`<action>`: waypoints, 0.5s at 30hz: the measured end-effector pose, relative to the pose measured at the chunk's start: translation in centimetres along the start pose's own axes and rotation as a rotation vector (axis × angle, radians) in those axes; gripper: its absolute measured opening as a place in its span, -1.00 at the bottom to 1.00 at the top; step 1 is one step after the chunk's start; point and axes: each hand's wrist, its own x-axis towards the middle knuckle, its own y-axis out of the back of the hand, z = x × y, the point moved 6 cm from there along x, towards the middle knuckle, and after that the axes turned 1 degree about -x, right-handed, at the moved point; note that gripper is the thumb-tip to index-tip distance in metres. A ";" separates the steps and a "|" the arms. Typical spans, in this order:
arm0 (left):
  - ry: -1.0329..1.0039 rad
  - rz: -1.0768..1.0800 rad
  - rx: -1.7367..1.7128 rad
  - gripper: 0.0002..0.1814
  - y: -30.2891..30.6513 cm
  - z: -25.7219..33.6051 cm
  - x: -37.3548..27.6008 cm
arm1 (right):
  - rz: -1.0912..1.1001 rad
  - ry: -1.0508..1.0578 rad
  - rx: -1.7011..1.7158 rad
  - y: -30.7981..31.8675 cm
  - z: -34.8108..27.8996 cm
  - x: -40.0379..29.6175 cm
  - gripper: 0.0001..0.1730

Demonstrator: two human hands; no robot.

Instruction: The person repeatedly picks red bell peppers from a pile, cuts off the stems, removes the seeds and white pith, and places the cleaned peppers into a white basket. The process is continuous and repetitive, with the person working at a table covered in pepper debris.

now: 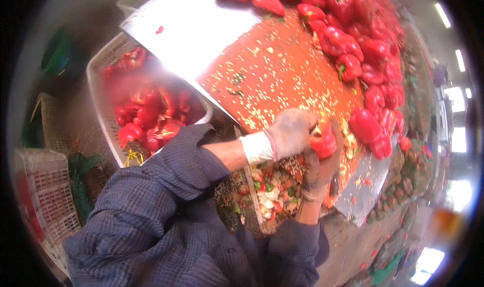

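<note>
A red bell pepper (pixel 325 145), its pale inside showing at the top, is held between my two gloved hands above the near edge of an orange board (pixel 280 71). My left hand (pixel 293 132) reaches in from the left and grips the pepper's upper side. From below, my right hand (pixel 321 171) wraps around its right and lower side. A narrow dark piece (pixel 334 183) shows beside the right palm; I cannot tell whether it is a tool. Pale seeds are scattered over the board. Below my hands, a container (pixel 257 204) holds pepper cores and scraps.
Whole red peppers (pixel 340 41) are heaped along the board's far and right sides. Left of the shiny metal sheet (pixel 181 26), a white plastic basket (pixel 109 136) contains opened peppers. More crates (pixel 53 185) stand at far left. Filled mesh sacks (pixel 406 181) lie right.
</note>
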 end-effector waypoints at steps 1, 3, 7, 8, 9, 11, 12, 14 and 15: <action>-0.010 0.037 -0.051 -0.68 0.0 -0.3 0.0 | 0.009 0.103 -0.094 -0.2 -0.4 -0.1 0.04; -0.005 -0.052 -0.249 -0.72 -0.8 -0.9 -0.1 | 0.012 0.062 -0.119 -0.5 -0.3 -0.4 0.13; -0.027 0.015 -0.177 -0.78 -0.5 -1.3 -0.4 | -0.048 -0.072 -0.126 -0.8 0.2 0.5 0.03; -0.019 0.023 -0.100 -0.80 -0.3 -1.5 -0.4 | -0.137 -0.211 -0.136 -0.2 0.6 1.3 -0.02; 0.025 -0.085 -0.178 -0.81 -0.2 -1.2 -0.5 | -0.033 -0.217 -0.015 0.4 0.8 1.9 -0.12; 0.108 -0.300 -0.343 -0.82 0.3 -0.1 -0.8 | 0.178 -0.195 0.221 1.8 1.1 2.9 -0.33; 0.141 -0.319 -0.306 -0.77 0.3 -0.4 -1.0 | 0.229 -0.208 0.330 2.7 1.8 3.4 -0.34; 0.184 -0.363 -0.142 -0.73 0.9 -0.6 -1.2 | 0.261 -0.293 0.513 4.6 4.1 5.1 -0.36; 0.208 -0.393 -0.059 -0.71 1.2 -0.7 -1.1 | 0.253 -0.367 0.590 4.9 4.3 6.2 -0.38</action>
